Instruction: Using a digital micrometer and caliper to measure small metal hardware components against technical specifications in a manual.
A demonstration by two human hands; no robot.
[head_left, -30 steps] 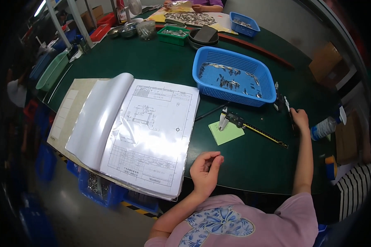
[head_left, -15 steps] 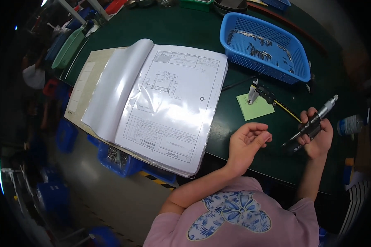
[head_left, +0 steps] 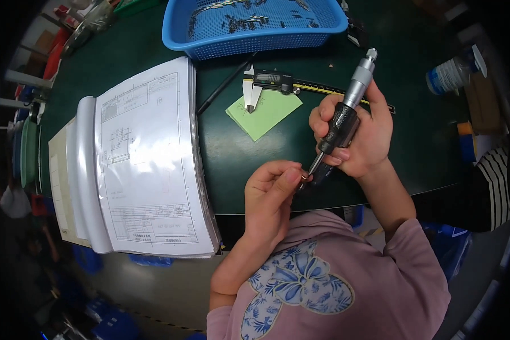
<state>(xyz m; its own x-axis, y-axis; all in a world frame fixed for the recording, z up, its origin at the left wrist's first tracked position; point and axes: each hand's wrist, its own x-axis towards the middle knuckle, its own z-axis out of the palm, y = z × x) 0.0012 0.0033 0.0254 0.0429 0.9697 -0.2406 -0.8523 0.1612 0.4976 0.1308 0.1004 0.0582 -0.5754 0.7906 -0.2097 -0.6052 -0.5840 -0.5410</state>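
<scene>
– Holds what in the right hand (head_left: 366, 136)?
– Grips a micrometer (head_left: 339, 122), wrapped in curled fingers.
– And with the left hand (head_left: 268, 195)?
– Pinches a tiny part (head_left: 305, 177) between thumb and forefinger, near the micrometer's tip; too small to make out clearly.
– Sees what else on the desk (head_left: 430, 141)?
– Sees a caliper (head_left: 273, 80) partly over a green pad (head_left: 269, 116), right of a folder (head_left: 153, 187).

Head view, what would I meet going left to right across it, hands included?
Pale green tub, open binder of drawings, left hand, right hand holding a micrometer, clear bottle with a blue label.
</scene>
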